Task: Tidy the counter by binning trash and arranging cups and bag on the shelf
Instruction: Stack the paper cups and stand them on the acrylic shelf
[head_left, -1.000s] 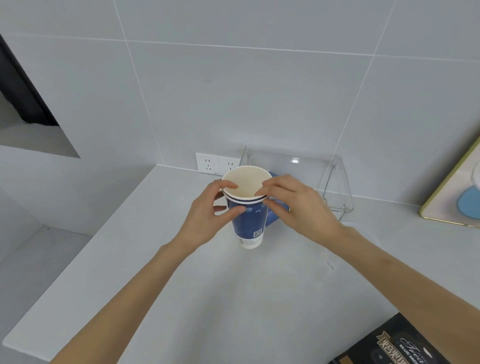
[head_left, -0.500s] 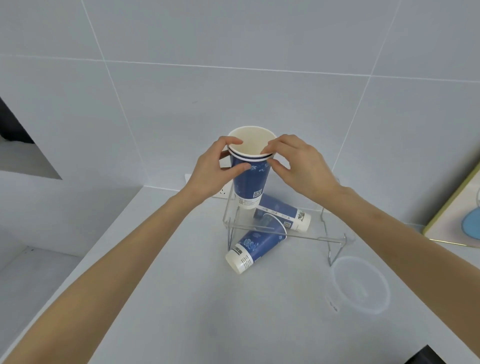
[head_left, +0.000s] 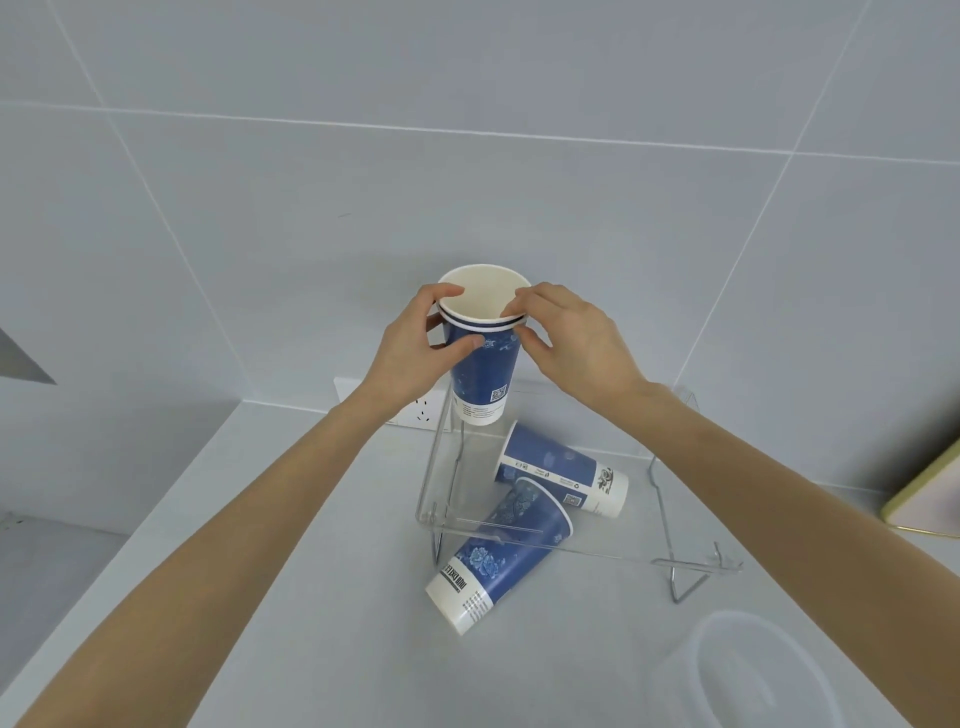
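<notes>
Both hands hold a nested stack of cups (head_left: 483, 358) upright above the left end of the clear shelf (head_left: 587, 543), its base close over the shelf top; whether it touches cannot be told. The left hand (head_left: 415, 353) wraps the upper wall, thumb across the blue front and a finger on the rim. The right hand (head_left: 576, 343) pinches the rim from the other side, fingertips (head_left: 524, 306) at the lip. Held from both sides near the top, the stack probably stays plumb and together, ready to go down on the shelf. Two white rims show, one just above the other, so one cup sits inside another. The outer wall is blue with a pale floral print, a white band at the base and a small code square; the inside is cream. Two more such cups lie tipped under the shelf: one (head_left: 563, 475) further back, one (head_left: 498, 561) poking out in front, seemingly touching. A translucent tub (head_left: 748, 670) stands on the counter (head_left: 260, 597) at lower right.
</notes>
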